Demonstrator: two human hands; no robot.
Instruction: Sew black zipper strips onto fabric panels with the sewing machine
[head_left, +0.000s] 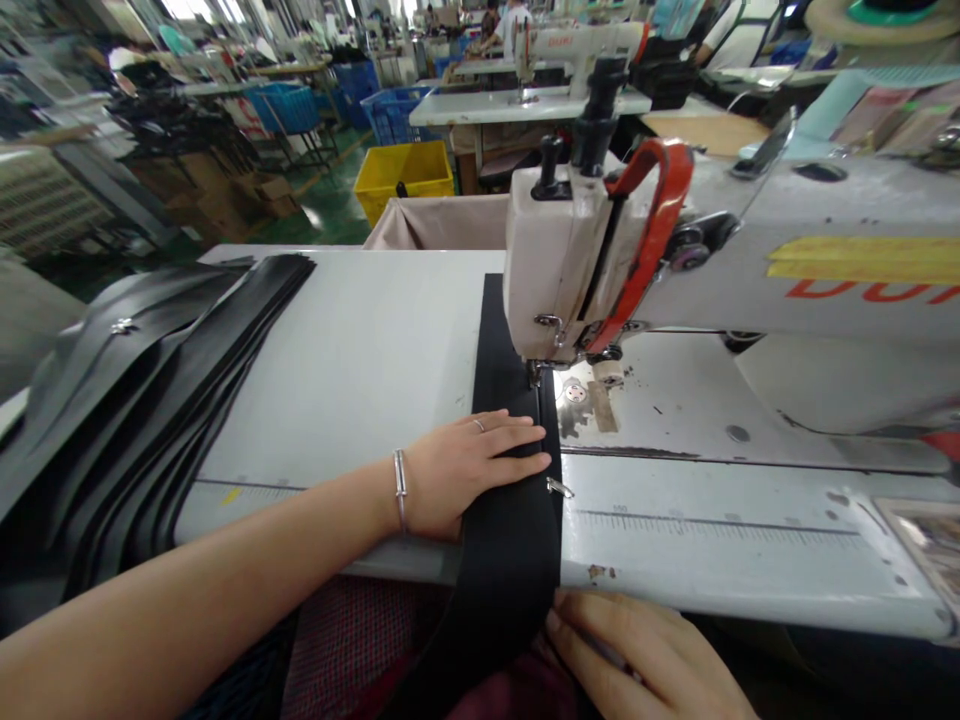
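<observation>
A long black strip point(510, 540) runs under the presser foot of the white sewing machine point(555, 260) and hangs over the table's front edge. My left hand point(472, 465) lies flat on the strip just in front of the needle, fingers spread and pointing right. Below the table edge, my right hand point(637, 650) pinches the strip's right edge, with its fingers closed. A small metal zipper pull point(559, 488) sticks out from the strip's right side, between both hands.
Overlapping black pieces point(157, 400) are piled at the table's left end. Behind the table point(360, 350) stand a cloth-lined bin point(450, 222) and a yellow crate point(405, 175). Farther back are another sewing machine point(577, 45), blue baskets point(285, 107) and people at work.
</observation>
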